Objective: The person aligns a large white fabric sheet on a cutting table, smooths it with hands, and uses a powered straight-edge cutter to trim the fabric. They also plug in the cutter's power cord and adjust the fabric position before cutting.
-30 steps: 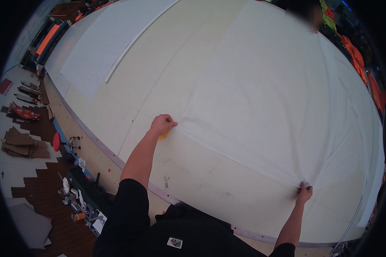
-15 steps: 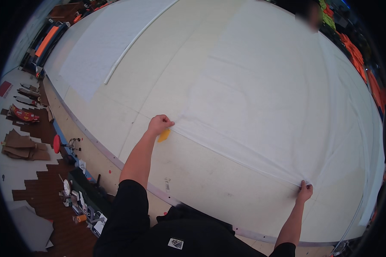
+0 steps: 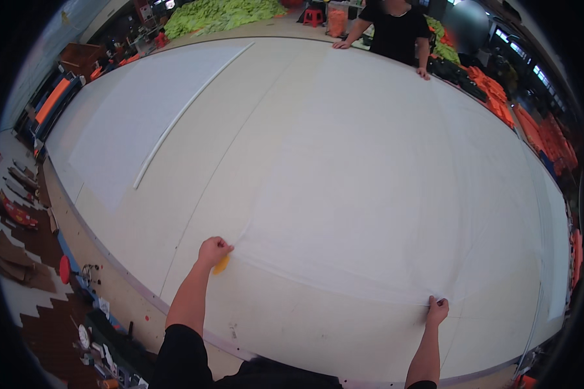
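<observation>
A thin white fabric sheet (image 3: pixel 363 188) lies spread over a broad pale table (image 3: pixel 194 214). My left hand (image 3: pixel 214 250) pinches the sheet's near left corner. Just under that hand shows a small yellow piece (image 3: pixel 221 264), flat on the tabletop; its kind I cannot tell. Farther right, my right hand (image 3: pixel 437 310) pinches the same near edge between thumb and fingers. Between both hands the edge runs fairly straight, with soft folds in the cloth near the right one.
A long white rod (image 3: pixel 188 107) rests beside another white sheet (image 3: pixel 136 117) at the left. Across the table stands a person (image 3: pixel 396 32), hands on the far edge. Green cloth (image 3: pixel 220 16) and orange cloth (image 3: pixel 490 91) are heaped beyond. A red stool (image 3: pixel 313 17) stands behind.
My view has tilted up, bringing the far edge and the person there into sight. Both hands still pinch the sheet's near edge, and the folds in the cloth look smoother.
</observation>
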A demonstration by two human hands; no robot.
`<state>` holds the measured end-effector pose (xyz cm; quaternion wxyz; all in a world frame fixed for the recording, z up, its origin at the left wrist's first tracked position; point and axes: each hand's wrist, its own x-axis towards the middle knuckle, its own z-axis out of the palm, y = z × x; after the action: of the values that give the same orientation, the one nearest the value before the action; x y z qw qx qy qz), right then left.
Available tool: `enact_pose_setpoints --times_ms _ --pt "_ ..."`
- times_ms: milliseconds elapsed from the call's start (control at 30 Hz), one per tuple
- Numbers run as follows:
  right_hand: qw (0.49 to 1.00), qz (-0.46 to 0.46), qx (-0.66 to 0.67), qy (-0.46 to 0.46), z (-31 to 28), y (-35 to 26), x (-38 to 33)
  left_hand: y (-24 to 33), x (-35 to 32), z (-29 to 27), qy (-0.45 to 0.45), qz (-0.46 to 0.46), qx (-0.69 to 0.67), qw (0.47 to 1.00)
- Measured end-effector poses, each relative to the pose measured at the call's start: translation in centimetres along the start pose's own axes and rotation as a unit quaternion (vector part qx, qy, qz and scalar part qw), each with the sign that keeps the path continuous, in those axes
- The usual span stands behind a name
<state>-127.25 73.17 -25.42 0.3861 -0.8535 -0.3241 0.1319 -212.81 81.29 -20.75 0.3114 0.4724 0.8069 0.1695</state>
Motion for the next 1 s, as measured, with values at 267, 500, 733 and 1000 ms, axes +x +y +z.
enact_pose_setpoints --times_ms 267,500,733,1000 --pt "1.0 0.001 0.013 0.014 0.1 0.3 -0.1 2.5 -1.4 -0.7 0.004 -0.001 -0.028 1.0" --pt "0.999 -0.026 -0.021 0.029 -0.1 -0.5 -0.8 1.9 -1.3 -0.6 0.008 0.007 -0.017 1.0" --pt "1.0 -0.013 0.002 0.023 0.0 -1.2 -1.6 1.1 -1.0 -0.8 0.0 -0.014 -0.016 1.0" --pt "0.999 -0.022 -0.021 0.033 -0.4 -0.7 -2.5 0.9 -0.4 -1.1 -0.02 -0.028 -0.007 0.999"
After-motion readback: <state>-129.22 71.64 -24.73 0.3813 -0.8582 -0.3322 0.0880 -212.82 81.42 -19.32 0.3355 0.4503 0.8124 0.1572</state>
